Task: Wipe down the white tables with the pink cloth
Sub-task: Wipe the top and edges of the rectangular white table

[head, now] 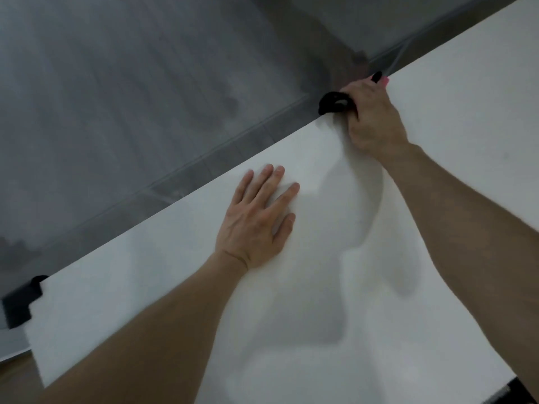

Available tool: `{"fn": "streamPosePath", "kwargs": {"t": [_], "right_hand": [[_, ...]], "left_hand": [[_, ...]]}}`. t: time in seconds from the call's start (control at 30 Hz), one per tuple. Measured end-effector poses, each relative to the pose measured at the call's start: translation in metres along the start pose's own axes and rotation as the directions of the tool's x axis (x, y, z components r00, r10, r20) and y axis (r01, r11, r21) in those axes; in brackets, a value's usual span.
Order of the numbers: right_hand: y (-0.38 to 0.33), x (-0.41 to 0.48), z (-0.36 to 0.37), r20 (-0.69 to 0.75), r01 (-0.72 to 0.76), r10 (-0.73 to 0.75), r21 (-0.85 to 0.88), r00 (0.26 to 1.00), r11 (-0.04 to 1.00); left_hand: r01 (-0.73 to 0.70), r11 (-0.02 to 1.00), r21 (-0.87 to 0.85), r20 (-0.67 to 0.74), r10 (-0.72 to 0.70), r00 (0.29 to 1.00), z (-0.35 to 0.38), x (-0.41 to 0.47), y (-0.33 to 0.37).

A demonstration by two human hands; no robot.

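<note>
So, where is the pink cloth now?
In the head view, a bit of pink cloth peeks from under the right hand at the far edge of the white table, beside a black fitting.

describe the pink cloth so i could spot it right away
Follow the white table to its far edge, where the right hand is curled beside a black fitting. The pink cloth peeks out past its fingers, the only pink thing there.

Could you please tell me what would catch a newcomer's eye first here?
The white table fills the lower right, with the left hand pressed flat on it near the middle. At its far edge the right hand curls over a pink cloth, only a sliver showing, beside a black fitting. Grey floor lies beyond.
</note>
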State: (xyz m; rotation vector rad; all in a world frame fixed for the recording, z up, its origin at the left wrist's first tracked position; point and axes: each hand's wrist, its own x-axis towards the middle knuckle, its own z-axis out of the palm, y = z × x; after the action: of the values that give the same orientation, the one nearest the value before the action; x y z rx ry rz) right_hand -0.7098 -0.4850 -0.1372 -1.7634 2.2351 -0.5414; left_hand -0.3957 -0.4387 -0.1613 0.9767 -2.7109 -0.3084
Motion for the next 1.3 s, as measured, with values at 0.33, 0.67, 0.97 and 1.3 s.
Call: {"fn": "streamPosePath", "kwargs": {"t": [0.33,0.67,0.97,1.3], "right_hand": [[-0.144,-0.055,0.069,0.146,0.223,-0.214,-0.048,0.966,0.974],[-0.410,-0.153,0.190,0.362,0.480,-0.452,0.013,0.815,0.877],[-0.349,-0.125,0.141,0.283,0.369,-0.346,-0.031,0.894,0.929],[-0.220,-0.286,0.048,0.379,0.343,-0.247,-0.211,0.892,0.915]], "left_hand": [[0.181,0.983,0.005,-0.112,-0.180,0.977,-0.033,-0.090,-0.003],[0.496,0.864,0.083,0.069,-0.502,0.862,-0.098,-0.310,-0.032],[0.689,0.713,0.129,0.395,-0.675,0.624,-0.118,-0.299,0.000],[0.685,0.708,0.174,0.514,-0.658,0.550,-0.144,-0.288,0.083]]}}
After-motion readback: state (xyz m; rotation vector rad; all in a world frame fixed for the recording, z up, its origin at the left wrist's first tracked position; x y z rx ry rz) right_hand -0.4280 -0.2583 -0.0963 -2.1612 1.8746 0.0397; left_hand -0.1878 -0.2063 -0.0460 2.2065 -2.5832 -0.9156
